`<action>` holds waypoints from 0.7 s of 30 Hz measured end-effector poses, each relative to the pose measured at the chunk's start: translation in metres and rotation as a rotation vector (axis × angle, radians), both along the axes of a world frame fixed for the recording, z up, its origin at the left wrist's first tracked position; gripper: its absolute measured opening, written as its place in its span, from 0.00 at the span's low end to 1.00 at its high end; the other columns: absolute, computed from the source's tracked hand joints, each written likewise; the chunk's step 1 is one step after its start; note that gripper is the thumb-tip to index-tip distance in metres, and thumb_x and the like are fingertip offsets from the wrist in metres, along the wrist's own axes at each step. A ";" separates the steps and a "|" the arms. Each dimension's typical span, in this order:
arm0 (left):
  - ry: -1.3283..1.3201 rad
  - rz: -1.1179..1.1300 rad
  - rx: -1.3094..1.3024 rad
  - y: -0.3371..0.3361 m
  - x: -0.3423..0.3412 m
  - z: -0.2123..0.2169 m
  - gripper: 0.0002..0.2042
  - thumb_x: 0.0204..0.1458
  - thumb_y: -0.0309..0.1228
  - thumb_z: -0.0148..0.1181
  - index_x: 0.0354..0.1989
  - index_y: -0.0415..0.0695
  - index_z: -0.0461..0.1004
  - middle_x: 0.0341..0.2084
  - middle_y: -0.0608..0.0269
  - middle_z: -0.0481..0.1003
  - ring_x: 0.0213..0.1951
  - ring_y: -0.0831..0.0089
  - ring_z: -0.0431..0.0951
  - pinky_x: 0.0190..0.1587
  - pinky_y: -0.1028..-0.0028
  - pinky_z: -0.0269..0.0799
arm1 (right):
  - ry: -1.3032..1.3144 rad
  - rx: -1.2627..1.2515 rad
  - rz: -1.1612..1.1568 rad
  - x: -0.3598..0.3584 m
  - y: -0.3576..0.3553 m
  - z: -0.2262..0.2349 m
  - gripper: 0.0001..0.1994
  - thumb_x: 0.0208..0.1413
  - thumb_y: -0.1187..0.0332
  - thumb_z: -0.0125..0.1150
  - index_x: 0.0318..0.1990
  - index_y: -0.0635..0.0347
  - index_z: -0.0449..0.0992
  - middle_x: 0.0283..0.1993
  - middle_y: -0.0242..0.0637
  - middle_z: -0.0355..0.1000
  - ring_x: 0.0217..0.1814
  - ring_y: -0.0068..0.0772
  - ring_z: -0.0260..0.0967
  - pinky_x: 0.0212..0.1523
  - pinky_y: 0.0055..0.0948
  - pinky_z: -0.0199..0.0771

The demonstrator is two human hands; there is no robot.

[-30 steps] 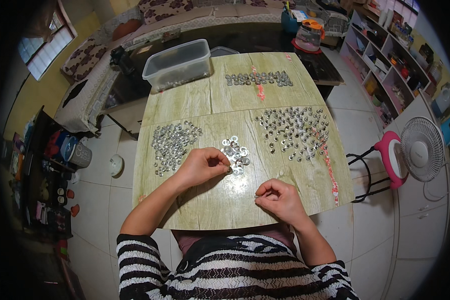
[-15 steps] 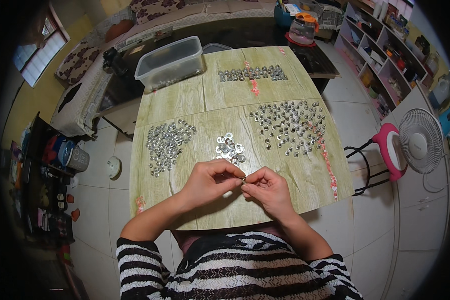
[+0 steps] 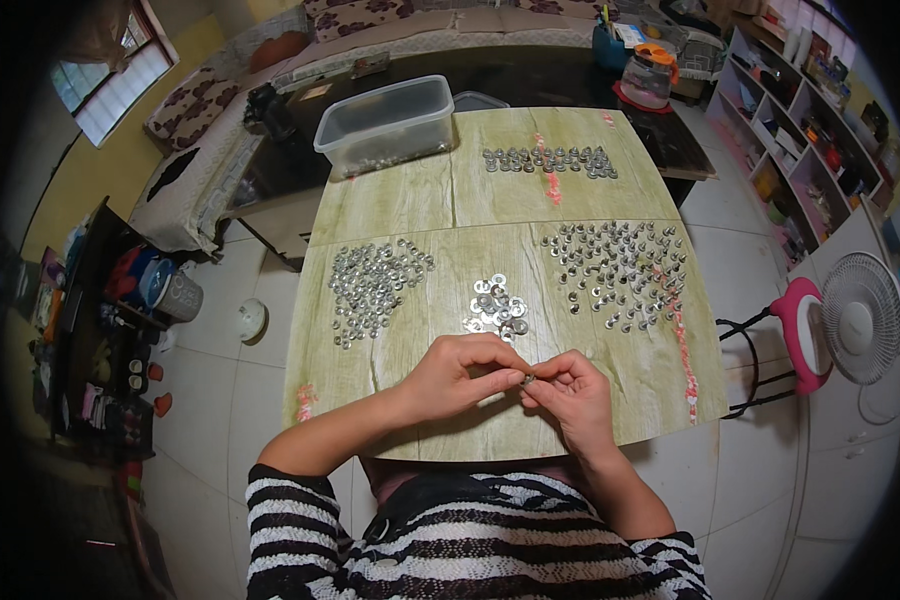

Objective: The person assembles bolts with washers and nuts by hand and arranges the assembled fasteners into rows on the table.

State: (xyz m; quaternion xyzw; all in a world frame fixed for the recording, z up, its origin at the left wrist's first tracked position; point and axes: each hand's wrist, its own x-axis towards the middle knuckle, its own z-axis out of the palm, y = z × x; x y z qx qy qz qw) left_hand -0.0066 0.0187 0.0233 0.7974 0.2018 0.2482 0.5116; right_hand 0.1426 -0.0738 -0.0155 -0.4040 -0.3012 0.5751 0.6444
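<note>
Two hands are meeting above the near edge of the green wood-grain table (image 3: 410, 215): the left hand (image 3: 457, 372) and right hand (image 3: 570, 392) are both pinching one small metal piece (image 3: 528, 379) between their fingertips. Just beyond it, a small pile of washers (image 3: 496, 305) is lying.

Green woodgrain table (image 3: 420, 215) (pink marks); silver washers (image 3: 375, 285).

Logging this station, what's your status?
Left hand and right hand pinch one small metal part together. Washer pile just beyond. Nothing in the way.
</note>
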 end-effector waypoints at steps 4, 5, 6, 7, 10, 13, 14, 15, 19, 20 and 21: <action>0.069 0.076 -0.082 0.017 -0.004 0.009 0.06 0.41 0.25 0.57 0.29 0.39 0.74 0.26 0.63 0.73 0.29 0.77 0.71 0.33 0.80 0.66 | 0.031 -0.015 0.018 0.003 -0.001 0.001 0.06 0.45 0.82 0.54 0.31 0.69 0.65 0.28 0.40 0.68 0.27 0.23 0.67 0.28 0.17 0.71; 0.120 0.133 0.005 0.028 -0.008 0.010 0.07 0.40 0.26 0.58 0.28 0.39 0.74 0.26 0.62 0.73 0.29 0.76 0.72 0.33 0.78 0.67 | 0.024 -0.036 0.021 0.003 -0.001 0.001 0.06 0.44 0.83 0.53 0.31 0.68 0.65 0.28 0.40 0.68 0.26 0.23 0.67 0.28 0.18 0.71; 0.195 0.226 0.132 0.041 -0.012 0.010 0.07 0.39 0.27 0.59 0.28 0.39 0.73 0.26 0.61 0.72 0.29 0.74 0.72 0.33 0.77 0.67 | 0.026 -0.036 0.022 0.003 -0.002 0.001 0.06 0.44 0.83 0.53 0.31 0.68 0.65 0.28 0.40 0.68 0.26 0.23 0.67 0.28 0.18 0.71; 0.269 0.320 0.262 0.053 -0.017 0.008 0.08 0.38 0.27 0.59 0.28 0.39 0.73 0.26 0.60 0.72 0.29 0.72 0.72 0.33 0.76 0.68 | 0.017 -0.033 0.024 0.004 -0.002 0.001 0.06 0.44 0.83 0.53 0.31 0.68 0.65 0.28 0.40 0.68 0.26 0.23 0.67 0.28 0.18 0.71; 0.404 0.488 0.489 0.084 -0.037 -0.004 0.08 0.36 0.28 0.60 0.26 0.38 0.72 0.26 0.58 0.71 0.28 0.67 0.72 0.33 0.74 0.67 | 0.014 -0.032 0.025 0.004 -0.002 0.000 0.06 0.44 0.83 0.54 0.31 0.68 0.65 0.28 0.40 0.68 0.26 0.23 0.67 0.27 0.18 0.71; 0.513 0.538 0.505 0.097 -0.044 -0.011 0.09 0.35 0.29 0.60 0.26 0.38 0.72 0.24 0.58 0.70 0.28 0.66 0.72 0.32 0.73 0.67 | 0.023 -0.034 0.023 0.005 -0.002 0.001 0.06 0.44 0.82 0.54 0.31 0.68 0.65 0.27 0.40 0.68 0.26 0.23 0.67 0.27 0.18 0.71; 0.524 0.534 0.527 0.098 -0.046 -0.013 0.09 0.35 0.29 0.60 0.25 0.38 0.72 0.23 0.57 0.70 0.27 0.66 0.72 0.31 0.73 0.67 | 0.025 -0.030 0.027 0.004 -0.002 0.001 0.06 0.44 0.82 0.54 0.31 0.68 0.65 0.27 0.40 0.68 0.26 0.23 0.67 0.27 0.18 0.71; 0.525 0.534 0.527 0.098 -0.046 -0.014 0.09 0.35 0.29 0.60 0.25 0.38 0.72 0.23 0.57 0.70 0.27 0.66 0.72 0.31 0.73 0.67 | 0.026 -0.030 0.028 0.004 -0.001 0.000 0.06 0.44 0.82 0.54 0.31 0.68 0.65 0.27 0.40 0.68 0.26 0.23 0.67 0.27 0.18 0.71; 0.494 0.556 0.518 0.097 -0.043 -0.015 0.07 0.36 0.29 0.59 0.22 0.39 0.71 0.21 0.57 0.70 0.28 0.62 0.70 0.32 0.69 0.66 | 0.033 -0.026 0.031 0.004 -0.001 0.000 0.06 0.44 0.82 0.54 0.31 0.68 0.65 0.27 0.40 0.68 0.26 0.23 0.67 0.28 0.18 0.70; 0.493 0.555 0.516 0.096 -0.043 -0.015 0.07 0.36 0.29 0.59 0.21 0.39 0.71 0.21 0.57 0.70 0.29 0.62 0.70 0.32 0.69 0.65 | 0.026 -0.035 0.030 0.004 -0.001 0.000 0.06 0.44 0.82 0.54 0.31 0.68 0.65 0.27 0.40 0.68 0.26 0.23 0.67 0.28 0.18 0.70; 0.493 0.556 0.516 0.096 -0.042 -0.016 0.07 0.36 0.29 0.59 0.21 0.39 0.71 0.21 0.57 0.70 0.29 0.62 0.70 0.32 0.69 0.65 | 0.026 -0.036 0.031 0.004 -0.001 0.000 0.06 0.44 0.82 0.54 0.31 0.68 0.65 0.27 0.40 0.68 0.26 0.23 0.67 0.28 0.18 0.70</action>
